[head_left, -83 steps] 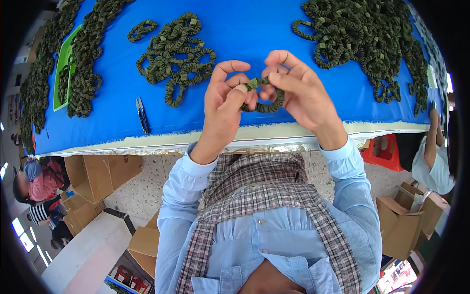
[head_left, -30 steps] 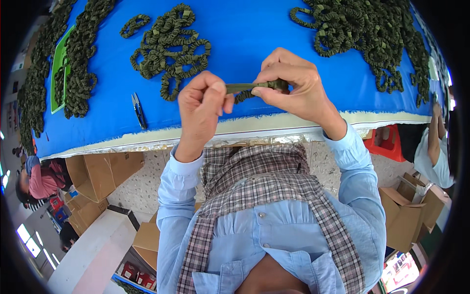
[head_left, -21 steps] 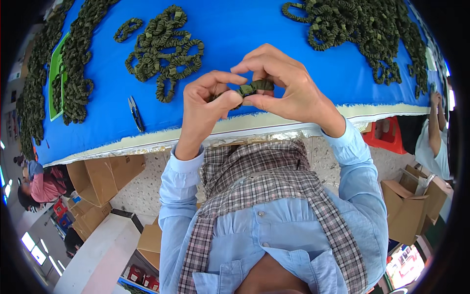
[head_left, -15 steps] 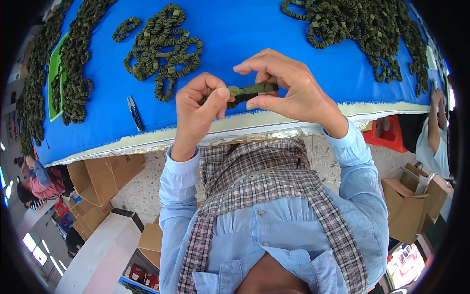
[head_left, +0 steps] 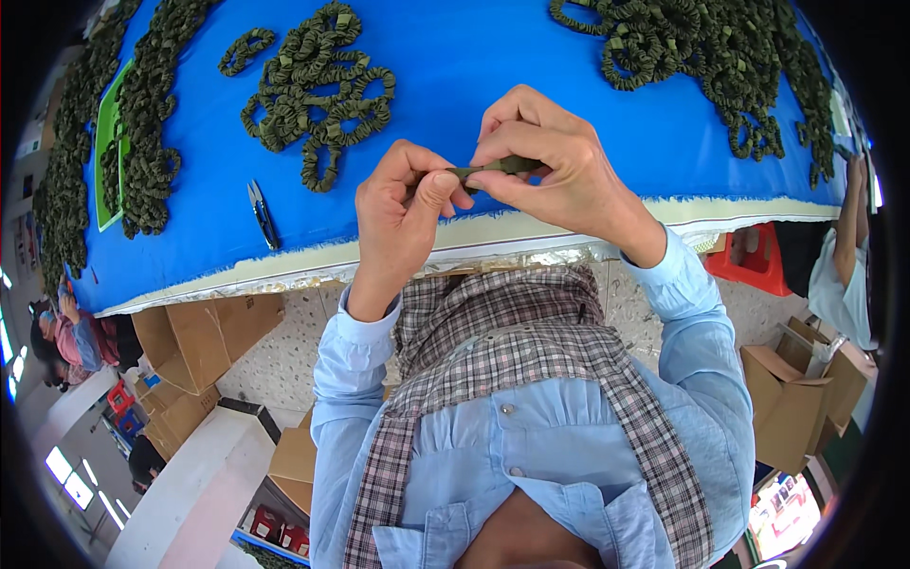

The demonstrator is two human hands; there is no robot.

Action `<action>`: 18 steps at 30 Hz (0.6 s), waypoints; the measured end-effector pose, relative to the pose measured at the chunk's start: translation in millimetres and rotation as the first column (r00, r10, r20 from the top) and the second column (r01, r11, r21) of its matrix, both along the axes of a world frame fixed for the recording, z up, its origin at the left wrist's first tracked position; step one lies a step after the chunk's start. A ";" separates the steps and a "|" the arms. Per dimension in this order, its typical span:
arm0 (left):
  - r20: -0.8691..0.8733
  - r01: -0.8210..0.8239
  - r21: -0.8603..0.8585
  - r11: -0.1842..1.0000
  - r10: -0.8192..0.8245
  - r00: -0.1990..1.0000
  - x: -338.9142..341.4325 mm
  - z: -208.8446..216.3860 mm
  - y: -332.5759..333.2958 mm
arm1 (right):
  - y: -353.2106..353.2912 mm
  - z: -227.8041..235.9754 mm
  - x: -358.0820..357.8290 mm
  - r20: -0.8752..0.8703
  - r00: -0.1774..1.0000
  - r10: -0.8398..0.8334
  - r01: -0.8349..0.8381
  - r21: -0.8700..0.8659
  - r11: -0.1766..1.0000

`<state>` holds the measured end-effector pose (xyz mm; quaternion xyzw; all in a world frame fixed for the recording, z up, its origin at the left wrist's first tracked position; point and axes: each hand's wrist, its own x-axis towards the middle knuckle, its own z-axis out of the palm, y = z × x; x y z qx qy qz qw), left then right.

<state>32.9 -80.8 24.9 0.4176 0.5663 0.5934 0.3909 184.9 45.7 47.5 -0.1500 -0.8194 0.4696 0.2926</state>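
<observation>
Above the near edge of the blue-covered table, my left hand (head_left: 400,211) and my right hand (head_left: 569,171) hold a dark green gathered elastic fabric band (head_left: 519,165). My left thumb and fingers pinch one end of its flat part. Close beside them, my right thumb and forefinger pinch the same stretch, and most of the band is hidden within my right hand. Left of my hands lie thread snips (head_left: 263,216) with dark handles, blades pointing away. Beyond them rests a pile of similar green bands (head_left: 318,95), with one loose band (head_left: 246,51) to its left.
A bigger heap of green bands (head_left: 701,57) covers the far right of the table. More bands surround a bright green tray (head_left: 107,142) at the left. Cardboard boxes (head_left: 223,332) and a red stool (head_left: 758,264) stand below the table edge. Other people sit at both sides.
My right fingers have come in toward my left and now pinch the band next to it; before, they were spread around its right end. My left hand has shifted slightly right.
</observation>
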 end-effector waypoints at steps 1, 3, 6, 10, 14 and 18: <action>0.017 0.000 0.016 1.000 -0.001 1.000 -0.3 -0.1 0.1 | 0.7 2.3 1.1 0.022 1.000 -0.003 0.003 -0.008 1.000; 0.053 0.003 0.048 0.999 -0.006 0.999 -0.4 -1.4 0.4 | 4.1 5.3 3.9 0.057 0.998 0.004 -0.005 0.011 1.000; 0.124 0.025 0.042 0.999 -0.030 0.992 2.7 -2.7 1.8 | 7.5 3.6 4.9 0.083 0.996 0.032 -0.035 0.030 0.999; 0.243 0.069 0.037 0.997 -0.076 0.967 11.0 -9.3 1.8 | 6.2 -6.0 3.1 0.073 0.994 0.076 -0.079 0.030 0.996; 0.382 0.047 0.012 0.999 -0.048 0.923 19.1 -13.8 3.9 | 1.6 -9.7 5.8 0.092 0.992 0.083 -0.055 -0.269 0.962; 0.393 0.125 -0.020 0.992 -0.107 0.914 12.2 -9.6 5.3 | 0.8 -12.2 8.2 -0.044 0.995 0.089 -0.099 -0.543 0.834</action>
